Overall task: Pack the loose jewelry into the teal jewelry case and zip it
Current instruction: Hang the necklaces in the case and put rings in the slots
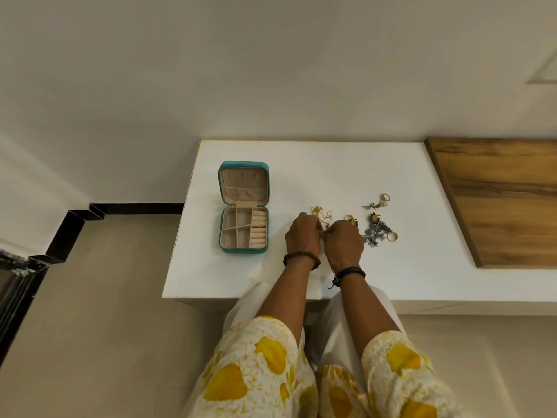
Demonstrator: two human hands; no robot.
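Note:
The teal jewelry case [243,251] lies open on the white table [301,164], lid flat toward the wall, beige compartments showing nothing inside. Right of it, my left hand [302,236] and my right hand [343,241] are close together, fingers curled and pinching a thin gold chain [322,213] that spreads on the table just beyond them. More loose jewelry lies to the right: a purple beaded piece [376,232], a gold ring [392,236], a gold-and-dark earring [373,218], small winged pieces [373,205] and another ring [385,197].
A wooden panel [497,200] covers the table's right part, beside the jewelry. A wall rises directly behind the table. The table's front edge is near my wrists; tiled floor lies to the left and below.

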